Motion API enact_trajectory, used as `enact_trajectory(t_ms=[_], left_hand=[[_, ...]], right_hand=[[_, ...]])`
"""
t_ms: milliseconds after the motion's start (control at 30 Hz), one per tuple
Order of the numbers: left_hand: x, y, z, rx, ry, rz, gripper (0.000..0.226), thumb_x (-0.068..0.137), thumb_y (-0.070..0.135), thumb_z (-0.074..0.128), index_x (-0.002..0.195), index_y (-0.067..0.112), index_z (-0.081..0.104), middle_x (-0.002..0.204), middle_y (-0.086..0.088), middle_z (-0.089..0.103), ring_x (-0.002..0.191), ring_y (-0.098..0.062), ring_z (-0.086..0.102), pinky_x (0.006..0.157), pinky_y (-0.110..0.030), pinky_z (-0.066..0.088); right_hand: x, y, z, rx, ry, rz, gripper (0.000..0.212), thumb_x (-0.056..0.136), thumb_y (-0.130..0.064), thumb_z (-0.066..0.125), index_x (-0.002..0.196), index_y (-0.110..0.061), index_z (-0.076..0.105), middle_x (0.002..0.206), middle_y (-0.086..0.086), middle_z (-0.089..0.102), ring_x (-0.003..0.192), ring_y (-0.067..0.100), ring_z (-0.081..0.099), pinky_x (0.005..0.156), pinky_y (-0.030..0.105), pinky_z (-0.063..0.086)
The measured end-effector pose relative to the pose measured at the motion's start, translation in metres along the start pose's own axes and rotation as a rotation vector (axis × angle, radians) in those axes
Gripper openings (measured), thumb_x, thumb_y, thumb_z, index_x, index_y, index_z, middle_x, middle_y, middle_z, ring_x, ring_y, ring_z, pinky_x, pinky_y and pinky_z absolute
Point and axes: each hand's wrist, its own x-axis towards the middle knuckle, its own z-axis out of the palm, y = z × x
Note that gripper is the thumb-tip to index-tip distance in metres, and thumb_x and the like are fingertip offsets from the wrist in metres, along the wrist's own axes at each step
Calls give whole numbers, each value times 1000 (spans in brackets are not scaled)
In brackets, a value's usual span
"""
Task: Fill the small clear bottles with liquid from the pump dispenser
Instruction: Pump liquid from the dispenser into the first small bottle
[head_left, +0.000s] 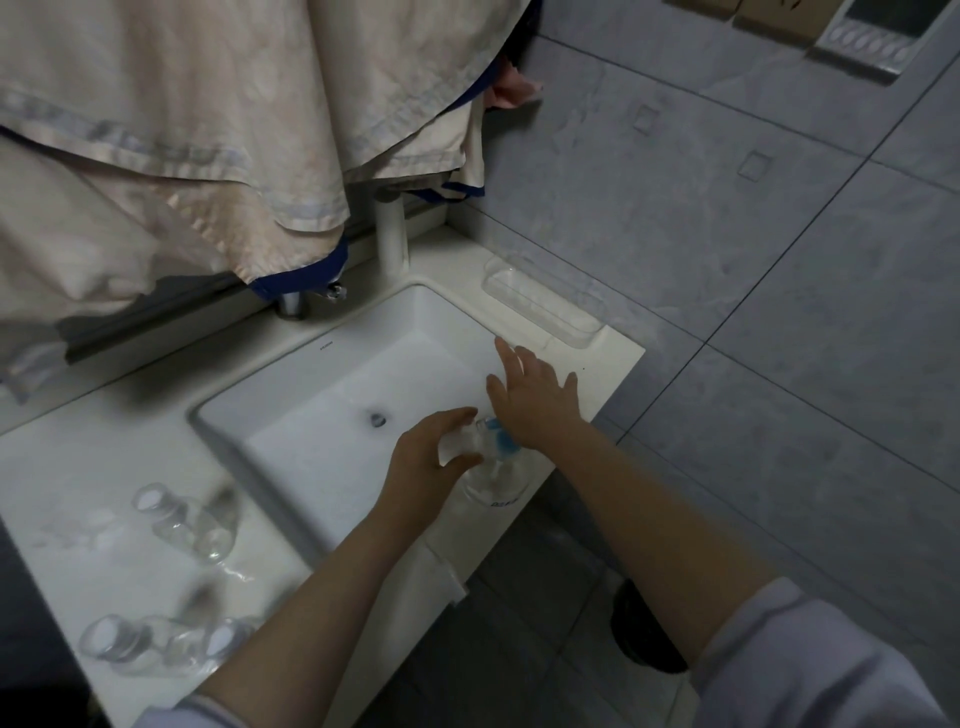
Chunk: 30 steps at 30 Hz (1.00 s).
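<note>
Gripping a small clear bottle (470, 441), left hand (426, 460) curls thumb and fingers round it at the worktop's (78, 483) front edge, right of the sink (332, 395). Motion blur smears the bottle outline. Right hand (535, 400), fingers spread, lies over the pump dispenser (496, 475): only a blue pump part and the rounded clear body show, label unreadable. Spare clear bottles (182, 522) lie on their sides at the worktop's left, glossy white surface; the front pair is partly cut off behind the left forearm. Beige cloth (182, 130) hides most of the faucet (298, 301).
</note>
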Motion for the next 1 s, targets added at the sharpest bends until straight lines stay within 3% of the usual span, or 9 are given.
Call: enact_trajectory(t_ms=[67,233,600,833,1000], left_hand=[[0,1,1,4,-9,-4,46,80,16,70,123,8,57,124,-7,61,112,-17,57,95,-11,34],[-4,-4,3,-20,-14,-8,46,78,12,71,122,10,58,123,-4,62,105,-3,51,85,9,29],[-2,-3,3,-11,-11,-9,46,78,14,71,122,13,58,123,-2,62,105,-4,52,83,11,28],[-6,-1,2,-54,-5,-28,47,77,14,72,122,13,58,122,-1,62,106,-4,53,86,7,31],[-3,5,-1,-55,2,-18,47,79,13,71,123,10,57,125,-5,61,111,-11,55,97,-13,36]], right_hand=[[-2,0,5,24,-3,16,56,100,-46,14,149,-34,-10,160,0,4,145,27,10,113,58,0],[-6,1,15,68,-45,56,57,100,-45,15,149,-35,-11,160,2,3,145,28,10,113,58,0],[-2,1,14,57,-11,40,56,100,-46,14,149,-35,-10,160,0,3,146,28,9,113,58,-1],[-1,1,9,17,-18,13,58,99,-49,14,149,-34,-13,160,1,1,146,29,9,113,58,-1],[-1,-1,1,19,-9,19,58,100,-48,16,149,-34,-11,160,0,2,145,28,10,113,58,0]])
